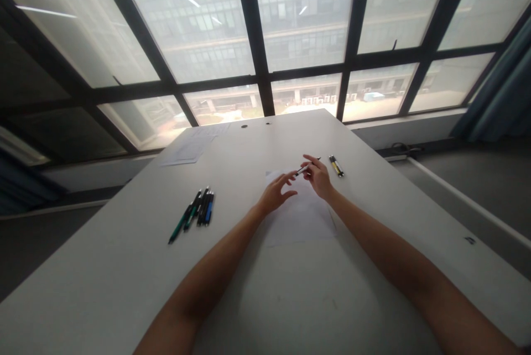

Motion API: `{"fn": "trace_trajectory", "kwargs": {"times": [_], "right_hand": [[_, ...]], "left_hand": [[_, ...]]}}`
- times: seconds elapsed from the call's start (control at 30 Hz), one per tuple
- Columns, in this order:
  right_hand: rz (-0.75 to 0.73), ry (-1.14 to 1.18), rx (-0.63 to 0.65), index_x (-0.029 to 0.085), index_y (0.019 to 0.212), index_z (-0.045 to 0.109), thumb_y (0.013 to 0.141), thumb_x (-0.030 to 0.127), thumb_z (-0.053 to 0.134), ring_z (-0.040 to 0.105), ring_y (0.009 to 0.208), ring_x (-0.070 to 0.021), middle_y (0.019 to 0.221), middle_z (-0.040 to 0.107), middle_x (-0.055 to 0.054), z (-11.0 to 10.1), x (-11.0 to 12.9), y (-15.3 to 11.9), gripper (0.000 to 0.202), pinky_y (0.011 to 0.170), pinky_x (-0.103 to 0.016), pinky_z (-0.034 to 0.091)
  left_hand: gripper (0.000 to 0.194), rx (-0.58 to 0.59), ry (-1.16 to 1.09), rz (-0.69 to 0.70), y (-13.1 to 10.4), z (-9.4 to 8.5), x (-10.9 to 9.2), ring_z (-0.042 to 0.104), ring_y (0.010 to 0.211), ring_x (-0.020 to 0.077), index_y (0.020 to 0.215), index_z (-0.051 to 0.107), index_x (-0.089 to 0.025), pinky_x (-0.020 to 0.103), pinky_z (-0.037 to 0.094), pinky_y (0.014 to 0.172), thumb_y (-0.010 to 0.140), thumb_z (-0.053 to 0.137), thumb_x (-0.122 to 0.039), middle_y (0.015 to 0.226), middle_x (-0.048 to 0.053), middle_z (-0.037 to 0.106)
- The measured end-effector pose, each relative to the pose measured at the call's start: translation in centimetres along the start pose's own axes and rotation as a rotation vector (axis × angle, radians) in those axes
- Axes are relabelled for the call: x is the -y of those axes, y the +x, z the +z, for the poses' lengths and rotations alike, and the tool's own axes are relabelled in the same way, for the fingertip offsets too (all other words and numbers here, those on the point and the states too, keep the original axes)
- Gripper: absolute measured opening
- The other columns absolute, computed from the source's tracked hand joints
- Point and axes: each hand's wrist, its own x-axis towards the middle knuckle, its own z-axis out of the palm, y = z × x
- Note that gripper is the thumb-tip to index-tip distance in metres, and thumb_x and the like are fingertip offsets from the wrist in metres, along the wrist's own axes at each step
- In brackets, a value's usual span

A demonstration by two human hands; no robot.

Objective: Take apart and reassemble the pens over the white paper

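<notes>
Over a white sheet of paper (301, 219) on the table, my right hand (319, 179) pinches a slim pen (302, 170) with dark and pale parts. The pen is tilted, its lower left end close to the fingertips of my left hand (274, 193). The fingers of my left hand are stretched out and the thumb stands apart from them; whether a fingertip touches the pen I cannot tell. Just right of my right hand lie a few pens (336, 166) with yellow and black on them. Left of my left arm is a group of several pens (199, 211), black, green and blue.
The white table (124, 255) reaches to the window wall. More papers (188, 149) lie at its far left corner. A small dark object (470, 240) is near the right edge. Cables (404, 148) and a pale pipe (460, 194) run along the floor at right.
</notes>
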Motion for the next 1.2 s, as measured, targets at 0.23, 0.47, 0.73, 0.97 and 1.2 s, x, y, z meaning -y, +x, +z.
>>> {"fn": "trace_trajectory", "kwargs": {"times": [0.23, 0.47, 0.73, 0.97, 1.2], "right_hand": [[-0.248, -0.435, -0.273, 0.021, 0.138, 0.041, 0.076, 0.037, 0.067, 0.046, 0.049, -0.0129, 0.06, 0.056, 0.007, -3.5, 3.1, 3.5, 0.069, 0.05, -0.024, 0.038], [-0.228, -1.128, -0.513, 0.017, 0.091, 0.068, 0.081, 0.044, 0.064, 0.06, 0.066, -0.0201, 0.075, 0.069, -0.006, -9.3, 3.7, 5.1, 0.028, 0.065, -0.03, 0.042], [-0.099, -1.467, -0.444, 0.02, 0.082, 0.071, 0.084, 0.042, 0.063, 0.061, 0.083, -0.0248, 0.086, 0.071, -0.01, -10.4, 1.0, 4.6, 0.024, 0.072, -0.032, 0.042], [-0.191, -1.622, -0.416, 0.015, 0.093, 0.07, 0.08, 0.036, 0.066, 0.052, 0.097, -0.0292, 0.099, 0.064, -0.016, -10.6, -0.2, 4.8, 0.025, 0.083, -0.037, 0.041], [-0.192, -1.447, -0.528, 0.014, 0.102, 0.069, 0.082, 0.023, 0.051, 0.055, 0.099, -0.0303, 0.103, 0.065, -0.017, -12.8, 0.4, 5.5, 0.028, 0.088, -0.041, 0.042]], "left_hand": [[0.054, -0.114, 0.035, -0.046, 0.0, 0.3, 1.0, 0.064, 0.092, 0.0147, 0.147, 0.036, -0.026, 0.034, 0.051, 0.092, 0.096, 0.052, -0.035, 0.116, 0.007, 0.065], [0.049, -0.169, 0.013, -0.01, 0.1, 0.5, 1.3, 0.064, 0.087, 0.0131, 0.144, 0.04, -0.025, 0.031, 0.052, 0.086, 0.097, 0.051, -0.032, 0.109, 0.005, 0.067], [0.038, -0.186, 0.027, -0.023, 0.2, 0.6, 1.2, 0.063, 0.089, 0.0136, 0.134, 0.051, -0.023, 0.031, 0.052, 0.084, 0.096, 0.052, -0.029, 0.104, 0.004, 0.069], [0.03, -0.193, 0.047, 0.002, 0.3, 0.6, 1.1, 0.064, 0.089, 0.0135, 0.125, 0.057, -0.021, 0.031, 0.052, 0.086, 0.095, 0.052, -0.023, 0.099, 0.004, 0.069], [0.029, -0.211, 0.071, 0.0, 0.3, 0.3, 0.9, 0.064, 0.09, 0.0141, 0.123, 0.058, -0.021, 0.031, 0.052, 0.085, 0.094, 0.053, -0.022, 0.098, 0.004, 0.069]]}}
